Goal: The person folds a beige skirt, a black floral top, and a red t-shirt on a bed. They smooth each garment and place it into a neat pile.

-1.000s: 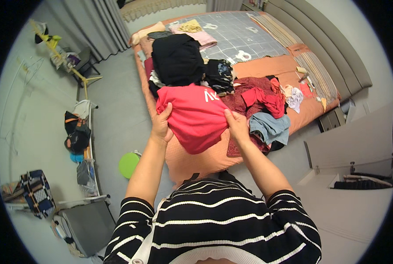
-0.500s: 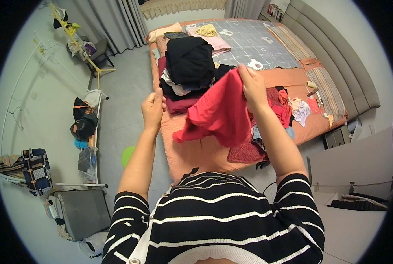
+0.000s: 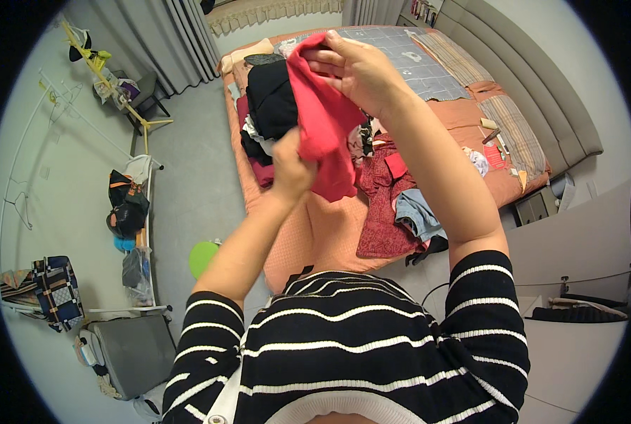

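Observation:
A plain red piece of cloth [image 3: 322, 120], its exact kind not clear, hangs in the air above the bed. My right hand [image 3: 361, 74] pinches its top edge between thumb and fingers. Lower down, my left hand [image 3: 293, 166] is closed on the cloth's left side, slightly blurred by motion. Behind the cloth stands a pile of folded clothes with black garments [image 3: 269, 99] on top, partly hidden. To the right of the cloth lie a dark red patterned garment [image 3: 382, 212] and a blue denim piece [image 3: 420, 214].
The bed has an orange cover [image 3: 301, 247], a grey checked sheet [image 3: 428, 74] and a padded headboard [image 3: 534, 71]. On the left are a white rack [image 3: 150, 233] with bags, a grey chair [image 3: 149, 88] and a green round object [image 3: 203, 259] on the floor.
My right hand has risen and moved left, lifting the red cloth more upright. My left hand, apart from the cloth before, has come right and taken hold of it.

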`<state>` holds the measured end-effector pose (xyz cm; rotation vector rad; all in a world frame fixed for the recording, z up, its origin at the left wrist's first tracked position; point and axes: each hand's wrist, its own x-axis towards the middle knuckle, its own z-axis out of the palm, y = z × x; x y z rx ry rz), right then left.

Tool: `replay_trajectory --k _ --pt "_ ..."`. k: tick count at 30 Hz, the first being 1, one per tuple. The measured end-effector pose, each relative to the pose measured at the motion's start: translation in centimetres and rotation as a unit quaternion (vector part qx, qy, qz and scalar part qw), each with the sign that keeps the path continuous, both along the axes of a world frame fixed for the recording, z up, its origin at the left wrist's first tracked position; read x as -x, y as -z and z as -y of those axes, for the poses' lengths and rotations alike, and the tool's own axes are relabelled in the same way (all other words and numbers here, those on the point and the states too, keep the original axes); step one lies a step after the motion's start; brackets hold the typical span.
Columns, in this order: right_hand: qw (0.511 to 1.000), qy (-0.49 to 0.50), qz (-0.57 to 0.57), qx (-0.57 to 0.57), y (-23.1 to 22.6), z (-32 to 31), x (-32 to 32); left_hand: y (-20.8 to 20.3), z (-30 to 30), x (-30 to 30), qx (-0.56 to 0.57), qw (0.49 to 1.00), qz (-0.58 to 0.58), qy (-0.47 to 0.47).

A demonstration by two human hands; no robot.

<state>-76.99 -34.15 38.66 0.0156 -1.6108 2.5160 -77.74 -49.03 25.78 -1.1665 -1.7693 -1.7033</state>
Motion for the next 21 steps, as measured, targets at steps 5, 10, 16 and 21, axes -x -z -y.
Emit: replay_trajectory --k 5,10,16,21 --pt "0.979 -0.060 0.060 -0.184 4.8 0.0 -1.6 -5.1 0.7 4.5 -0.037 0.983 0.180 0.006" --pt "0.932 -0.047 -0.104 -0.345 9.4 2.9 -1.4 -7.6 1.9 5.4 0.064 0.950 0.279 0.122" --pt "0.964 0.067 -0.037 -0.253 7.1 2.0 0.0 -9.7 5.1 7.2 0.184 0.917 0.335 0.118" --pt "0.939 0.111 -0.083 -0.315 4.2 1.3 -0.2 -9.5 7.5 5.9 0.314 0.882 0.328 0.130"
